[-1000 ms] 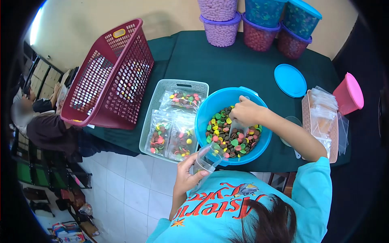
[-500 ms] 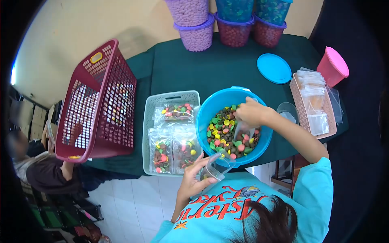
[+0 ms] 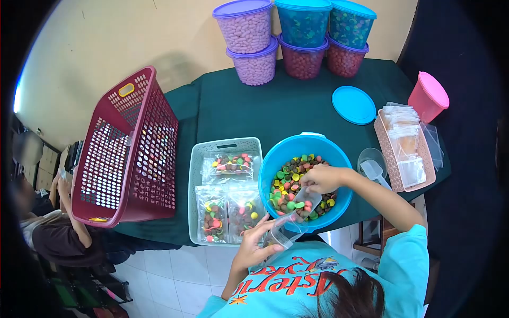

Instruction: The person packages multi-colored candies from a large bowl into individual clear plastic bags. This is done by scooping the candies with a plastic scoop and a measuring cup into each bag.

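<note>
My right hand (image 3: 322, 179) grips a clear plastic scoop (image 3: 309, 200) down among the candies. These small brown, green, yellow and pink candies (image 3: 289, 183) lie in a round blue tub (image 3: 269, 155). At the tub's near edge, my left hand (image 3: 254, 246) is closed round a clear plastic pouch (image 3: 286, 230), its mouth held open toward the tub. How much is inside the pouch is hard to make out. Left of the tub, a pale green tray (image 3: 195, 175) holds several clear pouches of candies (image 3: 213, 220).
A maroon basket (image 3: 159, 185) stands at left, near another person (image 3: 61, 233). Stacked candy tubs (image 3: 302, 55) line the back. At right are a blue lid (image 3: 353, 105), a pink tub (image 3: 428, 98), a basket (image 3: 389, 161) of empty pouches and a clear cup (image 3: 366, 156).
My right hand has moved down and slightly left with the scoop, closer to the pouch. My left hand stays at the tub's near edge. The view has tilted upward a little.
</note>
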`<action>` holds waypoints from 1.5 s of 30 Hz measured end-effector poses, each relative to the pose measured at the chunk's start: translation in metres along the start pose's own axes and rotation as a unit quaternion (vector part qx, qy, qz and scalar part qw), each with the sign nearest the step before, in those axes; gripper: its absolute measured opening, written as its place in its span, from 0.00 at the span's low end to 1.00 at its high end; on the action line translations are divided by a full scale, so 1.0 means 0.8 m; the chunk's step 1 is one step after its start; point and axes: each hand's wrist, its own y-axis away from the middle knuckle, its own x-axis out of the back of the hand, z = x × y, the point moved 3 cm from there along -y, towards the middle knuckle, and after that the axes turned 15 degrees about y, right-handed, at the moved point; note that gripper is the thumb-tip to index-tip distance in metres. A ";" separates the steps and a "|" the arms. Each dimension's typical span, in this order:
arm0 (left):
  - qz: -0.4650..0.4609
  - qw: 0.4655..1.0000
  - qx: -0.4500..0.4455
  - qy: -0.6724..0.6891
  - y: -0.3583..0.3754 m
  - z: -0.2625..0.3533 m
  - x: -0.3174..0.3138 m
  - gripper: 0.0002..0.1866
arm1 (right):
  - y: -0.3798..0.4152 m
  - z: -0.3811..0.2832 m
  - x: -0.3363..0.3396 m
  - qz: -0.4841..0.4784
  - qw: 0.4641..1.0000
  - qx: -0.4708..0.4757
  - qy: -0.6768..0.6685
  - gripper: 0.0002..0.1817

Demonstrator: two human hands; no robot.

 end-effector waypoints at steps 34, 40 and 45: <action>0.346 0.888 -0.118 -0.280 -0.016 0.024 -0.086 0.33 | 0.080 -0.151 0.125 0.222 0.835 0.161 0.476 0.07; 0.357 0.906 -0.117 -0.195 -0.010 0.016 -0.069 0.36 | 0.061 -0.084 0.147 0.210 0.918 0.153 0.299 0.05; 0.300 0.915 -0.138 -0.232 -0.010 0.019 -0.051 0.36 | 0.065 -0.010 0.113 0.258 0.963 -0.034 0.073 0.09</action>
